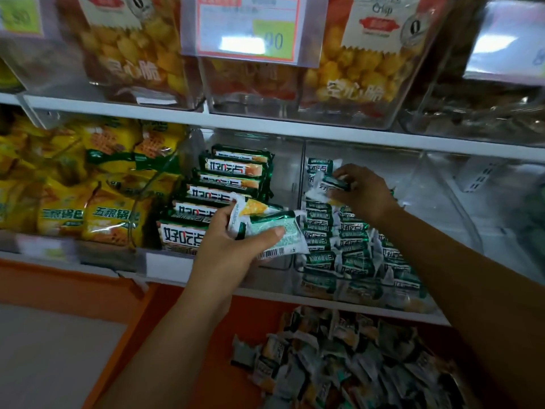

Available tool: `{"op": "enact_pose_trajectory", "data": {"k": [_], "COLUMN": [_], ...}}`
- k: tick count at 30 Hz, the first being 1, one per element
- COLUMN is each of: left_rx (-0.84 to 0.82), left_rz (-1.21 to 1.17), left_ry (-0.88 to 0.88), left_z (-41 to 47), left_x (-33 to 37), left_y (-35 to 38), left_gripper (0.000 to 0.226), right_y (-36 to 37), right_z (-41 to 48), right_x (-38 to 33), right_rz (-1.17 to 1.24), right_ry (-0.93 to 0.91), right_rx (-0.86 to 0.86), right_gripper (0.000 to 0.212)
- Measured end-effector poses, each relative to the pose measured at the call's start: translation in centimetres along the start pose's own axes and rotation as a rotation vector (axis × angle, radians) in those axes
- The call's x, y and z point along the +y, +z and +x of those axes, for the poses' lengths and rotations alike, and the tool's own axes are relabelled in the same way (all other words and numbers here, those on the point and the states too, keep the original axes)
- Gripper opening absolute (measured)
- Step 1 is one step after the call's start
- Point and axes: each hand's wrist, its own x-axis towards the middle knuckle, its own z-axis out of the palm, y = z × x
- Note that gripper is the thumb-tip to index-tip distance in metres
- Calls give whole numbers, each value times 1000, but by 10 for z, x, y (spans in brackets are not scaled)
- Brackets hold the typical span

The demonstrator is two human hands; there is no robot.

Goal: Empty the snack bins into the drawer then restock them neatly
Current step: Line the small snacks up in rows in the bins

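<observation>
Head view of a shop shelf, looking down over both forearms. The left hand (236,246) grips a small bundle of green-and-white snack packets (267,230), thumb across the top, in front of the middle bin (284,172). In that bin I see larger green packs (224,184) standing in a neat row.

The right hand (365,193) reaches into the clear right bin (427,184), its fingertips pinching one small green packet (334,183) at the back. Below it, more small packets (354,255) fill the bin in tidy rows.

Under the shelf, the orange drawer (253,317) holds a loose heap of packets (339,367).

To the left are yellow snack bags (88,202). Clear upper bins (295,110) hold orange puff bags behind a price tag (244,28) that I can only partly read.
</observation>
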Motion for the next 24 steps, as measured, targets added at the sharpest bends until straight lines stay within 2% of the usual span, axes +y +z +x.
{"op": "enact_pose_trajectory", "data": {"k": [3,7,10,13,15,17,18,20,22,24], "left_rx": [-24,-38,-22,-40,-66,-94,-100,-116,-130,-134], "left_rz": [-55,-123,-125,-114,-171,-234,-252,-263,-272,-256], "left_ry": [3,4,10,10,14,11,9,14,6,-4], "left_z": [6,8,9,10,8,6,5,2,1,-2], "left_x": [-2,-3,-3,-3,-2,-1,-1,1,-1,0], "left_y": [-5,-6,-5,-4,-2,-1,0,2,3,7], "left_gripper": [121,119,116,116,118,122,123,126,117,92], "right_y": [15,25,31,37,36,31,26,14,7,5], "right_z": [26,23,18,23,21,11,0,-36,-83,-124], "right_x": [6,12,18,24,21,12,4,-21,-45,-63], "right_rz": [-146,-236,-212,-135,-171,-218,-181,53,328,520], "right_ry": [-29,-18,0,-6,-5,14,5,3,-20,-54], "right_rx": [-58,10,45,1,-35,29,103,175,76,-31], "right_gripper": [35,42,43,40,43,50,50,36,24,23]}}
